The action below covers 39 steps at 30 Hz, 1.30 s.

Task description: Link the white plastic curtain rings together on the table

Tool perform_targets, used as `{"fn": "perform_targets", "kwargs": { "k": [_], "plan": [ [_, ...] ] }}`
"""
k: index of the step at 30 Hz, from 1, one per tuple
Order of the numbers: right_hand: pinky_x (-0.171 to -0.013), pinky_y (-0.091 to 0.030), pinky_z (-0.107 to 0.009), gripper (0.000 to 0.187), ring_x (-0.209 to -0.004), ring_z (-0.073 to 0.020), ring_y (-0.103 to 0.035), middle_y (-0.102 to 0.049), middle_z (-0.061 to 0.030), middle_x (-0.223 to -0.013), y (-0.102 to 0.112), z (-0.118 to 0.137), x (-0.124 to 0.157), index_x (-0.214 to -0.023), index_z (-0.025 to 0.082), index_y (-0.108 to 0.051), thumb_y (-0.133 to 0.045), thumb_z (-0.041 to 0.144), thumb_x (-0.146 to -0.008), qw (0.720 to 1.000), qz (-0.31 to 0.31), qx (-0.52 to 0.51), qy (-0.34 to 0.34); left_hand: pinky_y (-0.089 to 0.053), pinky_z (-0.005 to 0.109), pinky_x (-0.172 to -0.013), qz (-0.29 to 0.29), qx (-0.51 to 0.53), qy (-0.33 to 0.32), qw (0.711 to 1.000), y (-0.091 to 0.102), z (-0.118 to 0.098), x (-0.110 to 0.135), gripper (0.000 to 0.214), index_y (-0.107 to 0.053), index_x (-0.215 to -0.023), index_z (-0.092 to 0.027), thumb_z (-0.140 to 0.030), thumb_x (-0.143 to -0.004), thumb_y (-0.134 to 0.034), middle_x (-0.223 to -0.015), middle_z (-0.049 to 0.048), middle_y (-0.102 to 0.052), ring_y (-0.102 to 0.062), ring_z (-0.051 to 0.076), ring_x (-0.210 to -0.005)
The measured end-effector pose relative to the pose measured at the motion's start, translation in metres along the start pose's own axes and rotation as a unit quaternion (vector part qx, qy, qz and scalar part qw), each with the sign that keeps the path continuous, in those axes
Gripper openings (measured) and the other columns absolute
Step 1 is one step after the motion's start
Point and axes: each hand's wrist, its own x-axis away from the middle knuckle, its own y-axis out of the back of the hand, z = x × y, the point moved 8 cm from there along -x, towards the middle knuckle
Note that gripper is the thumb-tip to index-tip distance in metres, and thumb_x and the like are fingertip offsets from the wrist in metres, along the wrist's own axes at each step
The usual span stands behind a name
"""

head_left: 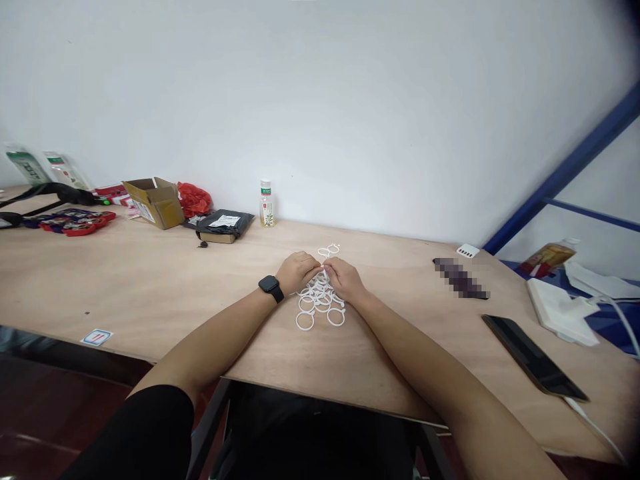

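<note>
Several white rings, thin and looking like plastic, lie in a loose pile on the wooden table, each with a small knob or tab. My left hand, with a black watch on its wrist, reaches over the pile's left side, fingers pinched together. Opposite it, my right hand is closed too, thumb and forefinger meeting the left fingertips. Between the fingertips shows a small white piece of a ring; most of it is hidden by the fingers. Two more rings lie just beyond the hands.
A drink bottle stands by the wall. To its left are a black parcel, an open carton and a red bag. On the right lie a phone with a cable, a white power adapter and a blurred-out dark object.
</note>
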Motion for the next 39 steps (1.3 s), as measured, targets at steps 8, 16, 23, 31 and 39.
{"fn": "perform_targets", "kwargs": {
  "k": [8, 16, 23, 31, 39],
  "plan": [
    [-0.085, -0.047, -0.035, 0.030, -0.094, -0.0225, -0.061, -0.068, -0.0071, -0.098, 0.020, -0.050, 0.001, -0.102, 0.022, -0.063, -0.037, 0.035, -0.097, 0.991, -0.095, 0.004, -0.092, -0.045, 0.035, -0.079, 0.031, -0.009, 0.005, 0.999, -0.006, 0.005, 0.002, 0.030, -0.069, -0.092, -0.017, -0.037, -0.097, -0.047, -0.090, 0.0083, -0.070, -0.060, 0.019, -0.084],
    [-0.100, -0.040, -0.039, 0.034, -0.110, -0.0231, -0.055, -0.066, -0.0093, -0.114, 0.002, -0.103, -0.023, -0.111, 0.019, -0.065, -0.038, 0.031, -0.095, 0.989, -0.014, 0.040, -0.139, -0.044, 0.035, -0.080, 0.051, 0.006, 0.024, 0.998, -0.010, 0.003, 0.002, 0.030, -0.070, -0.091, -0.018, -0.040, -0.095, -0.049, -0.091, 0.0078, -0.070, -0.061, 0.019, -0.088],
    [-0.110, -0.025, -0.054, 0.039, -0.136, -0.0308, -0.035, -0.045, -0.0046, -0.146, -0.048, -0.123, -0.032, -0.130, 0.033, -0.058, -0.044, 0.043, -0.095, 0.953, 0.191, 0.115, -0.206, -0.044, 0.035, -0.082, 0.066, 0.008, 0.032, 0.997, -0.009, 0.005, 0.003, 0.031, -0.070, -0.093, -0.019, -0.041, -0.095, -0.049, -0.092, 0.0078, -0.070, -0.061, 0.019, -0.090],
    [-0.104, -0.023, -0.056, 0.029, -0.124, -0.0280, -0.048, -0.061, -0.0052, -0.129, -0.028, -0.123, -0.012, -0.114, 0.032, -0.067, -0.050, 0.037, -0.092, 0.949, 0.199, 0.150, -0.194, -0.043, 0.034, -0.080, 0.068, 0.019, 0.029, 0.997, -0.010, 0.004, 0.003, 0.031, -0.070, -0.090, -0.018, -0.042, -0.095, -0.050, -0.091, 0.0078, -0.070, -0.061, 0.019, -0.088],
    [-0.101, -0.027, -0.051, 0.026, -0.112, -0.0275, -0.055, -0.067, -0.0073, -0.115, 0.018, -0.122, 0.025, -0.103, 0.028, -0.071, -0.049, 0.033, -0.091, 0.941, 0.168, 0.209, -0.205, -0.044, 0.034, -0.081, 0.071, 0.022, 0.029, 0.997, -0.012, 0.005, 0.004, 0.033, -0.070, -0.089, -0.018, -0.043, -0.095, -0.049, -0.090, 0.0074, -0.071, -0.062, 0.019, -0.088]
  ]
}}
